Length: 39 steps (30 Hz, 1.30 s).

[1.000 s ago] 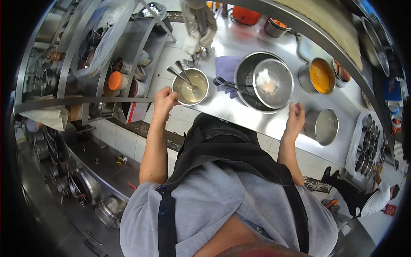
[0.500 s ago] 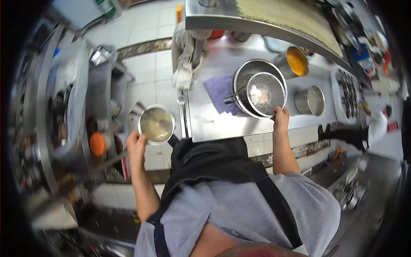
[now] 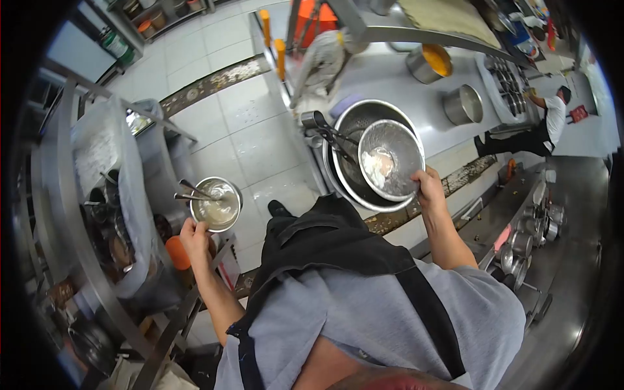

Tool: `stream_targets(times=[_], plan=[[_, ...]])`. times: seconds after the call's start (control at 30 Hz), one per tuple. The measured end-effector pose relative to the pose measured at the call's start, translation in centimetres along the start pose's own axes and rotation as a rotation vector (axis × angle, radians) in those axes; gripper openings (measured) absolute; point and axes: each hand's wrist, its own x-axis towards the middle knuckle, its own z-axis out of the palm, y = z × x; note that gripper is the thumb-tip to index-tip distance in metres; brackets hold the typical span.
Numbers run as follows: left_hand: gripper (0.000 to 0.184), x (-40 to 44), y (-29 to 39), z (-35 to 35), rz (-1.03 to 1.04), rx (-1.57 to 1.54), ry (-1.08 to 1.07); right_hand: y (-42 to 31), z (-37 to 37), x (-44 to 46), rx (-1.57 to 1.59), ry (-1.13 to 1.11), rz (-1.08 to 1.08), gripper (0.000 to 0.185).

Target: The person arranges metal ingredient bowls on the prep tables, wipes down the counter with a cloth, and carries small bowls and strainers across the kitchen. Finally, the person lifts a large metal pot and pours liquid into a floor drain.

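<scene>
Left hand (image 3: 196, 239) closed on the near-left edge of the pot (image 3: 238, 214); any handle there is hidden. Pot contains pale liquid (image 3: 221, 212) and 2 spoons (image 3: 195, 189), their handles crossing the rim on the left and pointing outward, just beyond the left hand. Right hand (image 3: 429, 184) pinches the near-right rim of the bowl (image 3: 401, 140), which has white stuff (image 3: 377, 164) inside and sits over the wider basin (image 3: 365, 112). Key relation: pot and bowl are well apart, pot out to the person's left above floor tiles (image 3: 260, 153), bowl to the right of the midline by the counter (image 3: 396, 81). Each hand is nearest its own vessel. Pot and bowl are round, so no long axis; the only clear lines are the spoons and the black utensils (image 3: 329, 132), which project from the basin up and left, opposite the right hand. Cannot tell whether the right hand bears the basin's weight or whether its underside touches the counter.
</scene>
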Motion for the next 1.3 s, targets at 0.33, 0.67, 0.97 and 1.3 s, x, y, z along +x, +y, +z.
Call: stream_targets(times=[0.33,0.67,0.97,1.3], plan=[[0.017,3.6,0.0,-4.8,0.018,-0.094,0.045,1.1,12.4,-3.4,-0.045,-0.301,0.056,0.023],[0.012,15.0,3.1,-2.6,0.081,-0.039,-0.011,-0.6,24.5,0.0,-0.046,-0.328,-0.059,0.02],[0.015,26.5,6.3,-1.2,0.001,-0.049,0.02,-6.2,36.1,9.0,-0.22,-0.26,-0.101,0.011],[0.017,39.1,8.8,-2.6,0.017,0.112,0.222,-13.0,53.3,23.2,-0.053,-0.347,-0.151,0.007]])
